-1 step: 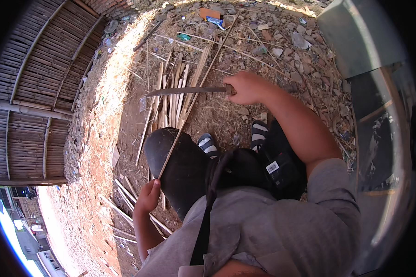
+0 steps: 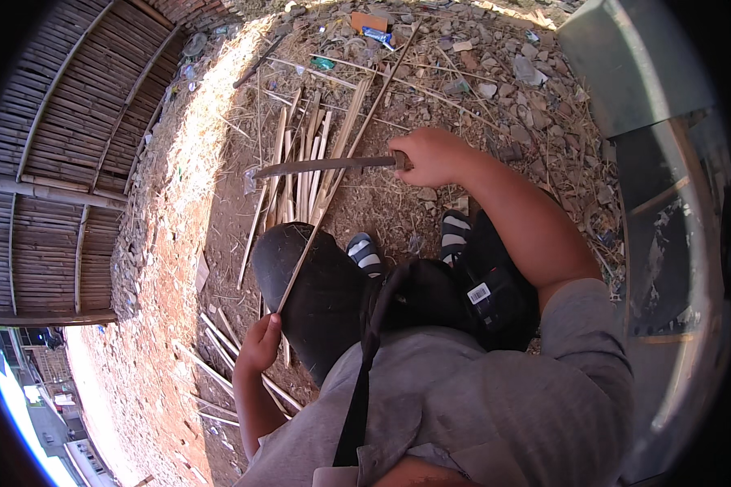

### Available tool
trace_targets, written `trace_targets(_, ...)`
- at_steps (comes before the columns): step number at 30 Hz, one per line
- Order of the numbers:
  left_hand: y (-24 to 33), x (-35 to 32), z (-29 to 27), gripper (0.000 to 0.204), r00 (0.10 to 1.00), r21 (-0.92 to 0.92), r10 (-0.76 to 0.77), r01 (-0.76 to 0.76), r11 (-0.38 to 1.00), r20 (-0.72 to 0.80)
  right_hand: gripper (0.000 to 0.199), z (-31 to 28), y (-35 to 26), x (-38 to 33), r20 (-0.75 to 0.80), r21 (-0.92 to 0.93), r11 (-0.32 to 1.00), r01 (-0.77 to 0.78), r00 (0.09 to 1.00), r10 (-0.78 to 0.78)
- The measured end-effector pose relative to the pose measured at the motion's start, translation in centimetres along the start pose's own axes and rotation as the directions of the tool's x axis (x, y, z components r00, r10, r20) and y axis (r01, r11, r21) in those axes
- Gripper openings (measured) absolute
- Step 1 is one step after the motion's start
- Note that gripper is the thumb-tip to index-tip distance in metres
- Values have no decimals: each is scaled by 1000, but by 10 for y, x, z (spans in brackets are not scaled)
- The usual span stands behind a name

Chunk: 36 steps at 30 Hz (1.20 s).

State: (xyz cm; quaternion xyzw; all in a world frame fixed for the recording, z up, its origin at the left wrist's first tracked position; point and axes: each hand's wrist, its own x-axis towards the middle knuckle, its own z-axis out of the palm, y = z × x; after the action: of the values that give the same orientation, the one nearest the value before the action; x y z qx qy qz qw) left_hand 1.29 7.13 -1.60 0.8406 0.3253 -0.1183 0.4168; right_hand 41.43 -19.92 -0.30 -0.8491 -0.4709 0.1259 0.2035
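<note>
My right hand is closed round the handle of a machete. Its long dark blade points left, above a bundle of split bamboo strips lying on the ground ahead of my knees. In my left hand, beside my left knee, the fingers pinch the near end of a long thin bamboo strip. That strip slants over my knee and away to the upper right, passing under or close to the blade. Whether blade and strip touch I cannot tell.
More pale strips lie on the ground at my left. A bamboo-slat wall stands on the left, and grey-green panels on the right. Rubble and litter cover the far ground. My sandalled feet are below the blade.
My right hand and the machete have shifted very slightly toward me and to the left. The left hand and its strip look nearly the same.
</note>
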Motion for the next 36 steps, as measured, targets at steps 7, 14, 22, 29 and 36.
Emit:
trace_targets(7, 3, 0, 2, 58, 999, 45, 33, -32, 998, -14, 27, 7, 18, 4, 132, 20, 998, -63, 990, 59)
trace_targets(14, 9, -6, 0, 61, 999, 92, 36, -32, 995, -35, 28, 2, -4, 5, 54, -21, 1000, -16, 998, 17)
trace_targets(22, 23, -7, 2, 60, 998, 96, 31, -26, 995, -48, 32, 5, 27, 11, 119, 18, 993, -117, 986, 114)
trace_targets(29, 12, -9, 2, 60, 997, 132, 32, -24, 991, -64, 35, -6, -19, 7, 212, -68, 997, -24, 976, 38)
trace_targets(36, 14, -7, 2, 61, 998, 172, 11, 0, 985, -65, 34, -6, 24, 20, 180, 1, 975, -221, 959, 218)
